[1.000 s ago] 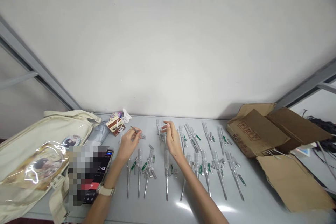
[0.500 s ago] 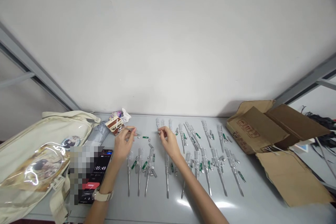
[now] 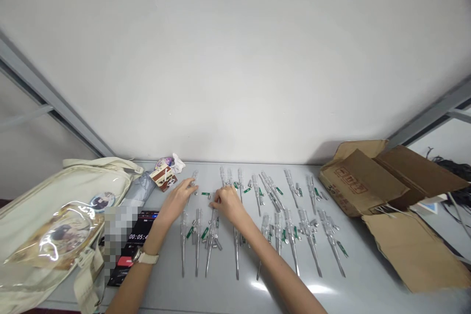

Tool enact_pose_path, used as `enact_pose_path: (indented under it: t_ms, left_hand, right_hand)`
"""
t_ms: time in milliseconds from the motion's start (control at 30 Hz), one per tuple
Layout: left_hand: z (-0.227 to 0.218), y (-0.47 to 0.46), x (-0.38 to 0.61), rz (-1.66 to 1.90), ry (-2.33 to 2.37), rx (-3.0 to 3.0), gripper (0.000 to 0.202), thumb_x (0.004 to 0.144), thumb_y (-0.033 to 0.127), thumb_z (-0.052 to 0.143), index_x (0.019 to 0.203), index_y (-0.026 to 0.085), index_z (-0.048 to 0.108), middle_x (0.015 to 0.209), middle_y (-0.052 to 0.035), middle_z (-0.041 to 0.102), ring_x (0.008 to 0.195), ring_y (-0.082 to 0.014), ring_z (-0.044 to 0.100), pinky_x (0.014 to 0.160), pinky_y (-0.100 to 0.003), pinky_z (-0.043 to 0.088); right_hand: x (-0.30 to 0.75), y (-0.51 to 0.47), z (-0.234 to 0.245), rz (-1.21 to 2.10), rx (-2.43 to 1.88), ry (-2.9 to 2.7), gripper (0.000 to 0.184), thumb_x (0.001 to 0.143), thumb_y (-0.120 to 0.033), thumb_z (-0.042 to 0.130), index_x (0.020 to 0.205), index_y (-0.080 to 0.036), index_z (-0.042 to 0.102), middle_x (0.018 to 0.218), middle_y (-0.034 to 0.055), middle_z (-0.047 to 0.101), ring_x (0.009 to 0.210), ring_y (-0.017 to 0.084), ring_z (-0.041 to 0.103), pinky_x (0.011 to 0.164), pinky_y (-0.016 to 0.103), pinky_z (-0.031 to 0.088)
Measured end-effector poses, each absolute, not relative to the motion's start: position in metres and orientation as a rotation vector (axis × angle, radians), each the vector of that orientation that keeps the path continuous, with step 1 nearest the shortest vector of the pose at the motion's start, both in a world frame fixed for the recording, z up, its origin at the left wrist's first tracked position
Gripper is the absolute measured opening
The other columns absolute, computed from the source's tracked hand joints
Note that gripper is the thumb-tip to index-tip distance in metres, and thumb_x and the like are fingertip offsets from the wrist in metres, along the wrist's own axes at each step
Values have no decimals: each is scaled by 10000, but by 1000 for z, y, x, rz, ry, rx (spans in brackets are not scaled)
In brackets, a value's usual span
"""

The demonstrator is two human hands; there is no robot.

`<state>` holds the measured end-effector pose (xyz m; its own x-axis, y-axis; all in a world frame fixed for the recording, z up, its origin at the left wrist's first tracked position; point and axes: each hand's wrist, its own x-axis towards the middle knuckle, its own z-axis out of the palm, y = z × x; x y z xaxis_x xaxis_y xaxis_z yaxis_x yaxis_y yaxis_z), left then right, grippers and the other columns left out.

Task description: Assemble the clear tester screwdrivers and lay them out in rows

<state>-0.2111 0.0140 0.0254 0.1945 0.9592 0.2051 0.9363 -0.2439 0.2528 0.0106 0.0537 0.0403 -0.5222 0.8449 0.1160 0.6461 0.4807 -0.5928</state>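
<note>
- My left hand [image 3: 175, 201] is half open, fingers reaching forward and down beside the top of a clear-handled tester screwdriver [image 3: 193, 184]. I can't tell whether it has hold of anything.
- My right hand [image 3: 228, 204] is curled, fingertips down among the upper ends of the middle testers. I can't tell whether it grips one.
- The testers lie in two loose rows across the middle of the grey table [image 3: 368, 274], with small metal parts and green clips [image 3: 205, 194] scattered between them.
- My right forearm [image 3: 268, 260] crosses above the near row, hiding some of it from view.
- A cream-strapped watch [image 3: 145, 257] sits on my left wrist, just beside a black phone [image 3: 140, 240] showing a timer, partly covered by a pixelated blur.
- A cream bag with a clear window [image 3: 55, 221] fills the table's left end.
- A grey fabric bundle [image 3: 138, 189], a small brown card packet [image 3: 162, 176] and white tissue [image 3: 178, 163] sit by the back edge.
- An open cardboard box [image 3: 362, 181] takes up the right end, with black cables [image 3: 451, 167] beyond it.
</note>
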Motion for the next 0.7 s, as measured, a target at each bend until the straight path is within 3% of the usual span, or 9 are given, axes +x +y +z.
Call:
enact_pose_path:
  t_ms: [200, 333, 467, 700]
  left_hand:
    - [25, 16, -205, 554, 1898, 2288, 556, 837, -10, 328, 1222, 259, 625, 1369, -54, 537, 1208, -188, 559, 993, -325, 474]
    - [27, 12, -199, 676, 2052, 2157, 378, 942, 187, 378, 1253, 232, 587, 1140, -87, 600, 1009, -212, 628, 894, -349, 510]
    - [25, 15, -192, 730, 2052, 2029, 360, 948, 350, 441, 1249, 193, 560, 927, -42, 569, 789, -192, 617, 806, -354, 515]
    - [15, 37, -169, 733, 1985, 2040, 320, 908, 277, 486, 1172, 141, 604, 845, -34, 561, 740, -178, 595, 767, -318, 499]
  right_hand:
    - [4, 51, 39, 573, -1348, -2361, 80, 809, -171, 709, 730, -169, 695, 833, 111, 720, 893, 258, 633, 876, 361, 394]
    - [1, 46, 40, 512, -1416, -2349, 67, 848, -138, 632, 820, -148, 692, 911, 161, 712, 953, 298, 613, 864, 381, 394]
    - [-5, 44, 39, 480, -1467, -2331, 130, 870, -86, 551, 875, -147, 666, 917, 171, 706, 941, 312, 610, 866, 407, 395]
    - [-10, 45, 31, 490, -1479, -2251, 167, 912, -78, 463, 935, -164, 604, 935, 165, 691, 906, 293, 623, 854, 406, 419]
